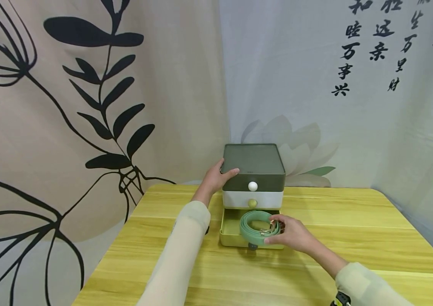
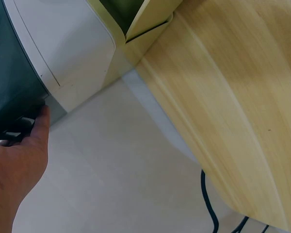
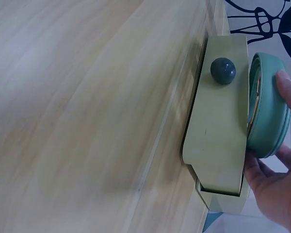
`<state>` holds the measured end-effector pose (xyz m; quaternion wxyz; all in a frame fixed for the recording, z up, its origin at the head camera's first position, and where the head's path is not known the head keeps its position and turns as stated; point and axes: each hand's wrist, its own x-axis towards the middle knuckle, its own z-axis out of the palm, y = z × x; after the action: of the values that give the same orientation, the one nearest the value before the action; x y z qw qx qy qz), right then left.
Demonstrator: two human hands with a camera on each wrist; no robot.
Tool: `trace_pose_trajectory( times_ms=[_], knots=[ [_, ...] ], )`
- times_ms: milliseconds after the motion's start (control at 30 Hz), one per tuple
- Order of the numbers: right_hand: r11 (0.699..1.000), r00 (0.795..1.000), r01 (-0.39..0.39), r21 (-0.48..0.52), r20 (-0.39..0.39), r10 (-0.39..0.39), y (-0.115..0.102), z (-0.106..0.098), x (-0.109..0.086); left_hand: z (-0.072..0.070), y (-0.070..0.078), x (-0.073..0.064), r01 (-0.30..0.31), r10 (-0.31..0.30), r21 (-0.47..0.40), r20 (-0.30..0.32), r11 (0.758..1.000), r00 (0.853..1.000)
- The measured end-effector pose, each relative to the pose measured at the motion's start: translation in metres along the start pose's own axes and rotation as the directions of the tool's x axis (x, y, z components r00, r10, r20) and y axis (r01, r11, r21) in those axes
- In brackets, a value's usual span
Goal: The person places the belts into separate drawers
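Observation:
A small three-tier drawer box (image 1: 254, 159) stands on the table, with a dark grey-green top tier, a white middle tier and a yellow-green bottom drawer (image 1: 233, 241). That bottom drawer is pulled out towards me; its dark knob (image 3: 223, 71) shows in the right wrist view. My left hand (image 1: 215, 179) rests on the box's left side, thumb over the top edge. With my right hand (image 1: 296, 233) I grip a coiled green strap (image 1: 248, 233) with gold-coloured metal clasps, by its right side. The coil is over the open drawer, tilted, and overlaps its front edge.
The wooden table (image 1: 335, 229) extends around the box, its back edge close behind it. Behind the table hangs a pale cloth (image 1: 186, 85) printed with dark plants and writing. The two upper drawers are closed, with a white knob (image 1: 252, 186) and a yellow-green knob (image 1: 252, 203).

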<state>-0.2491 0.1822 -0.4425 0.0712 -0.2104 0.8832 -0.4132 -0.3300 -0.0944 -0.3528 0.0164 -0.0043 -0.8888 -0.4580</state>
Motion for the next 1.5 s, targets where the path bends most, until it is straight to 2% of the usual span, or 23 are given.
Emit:
trace_pose_trajectory(
  times_ms=[267, 533, 900, 1200, 1500],
  knots=[
    [1.000, 1.000, -0.005, 0.009, -0.004, 0.005, -0.004, 0.007, 0.006, -0.001, 0.000, -0.001, -0.008, 0.008, -0.001, -0.001, 1.000, 1.000],
    [0.998, 0.998, -0.056, -0.023, -0.032, 0.055, -0.010, 0.014, 0.012, 0.000, 0.000, 0.001, -0.002, 0.002, -0.007, -0.002, 1.000, 1.000],
    [0.995, 0.996, -0.080, -0.062, -0.041, 0.078, -0.014, 0.020, 0.022, -0.001, 0.001, -0.001, -0.016, 0.016, 0.002, -0.004, 1.000, 1.000],
    [0.990, 0.993, -0.113, -0.086, -0.047, 0.109, -0.020, 0.026, 0.028, -0.001, 0.000, 0.000, 0.002, -0.002, 0.005, 0.001, 1.000, 1.000],
    [0.991, 0.993, -0.111, -0.079, -0.055, 0.107, -0.022, 0.032, 0.035, -0.001, -0.001, 0.000, 0.015, -0.015, -0.002, 0.000, 1.000, 1.000]
  ],
)
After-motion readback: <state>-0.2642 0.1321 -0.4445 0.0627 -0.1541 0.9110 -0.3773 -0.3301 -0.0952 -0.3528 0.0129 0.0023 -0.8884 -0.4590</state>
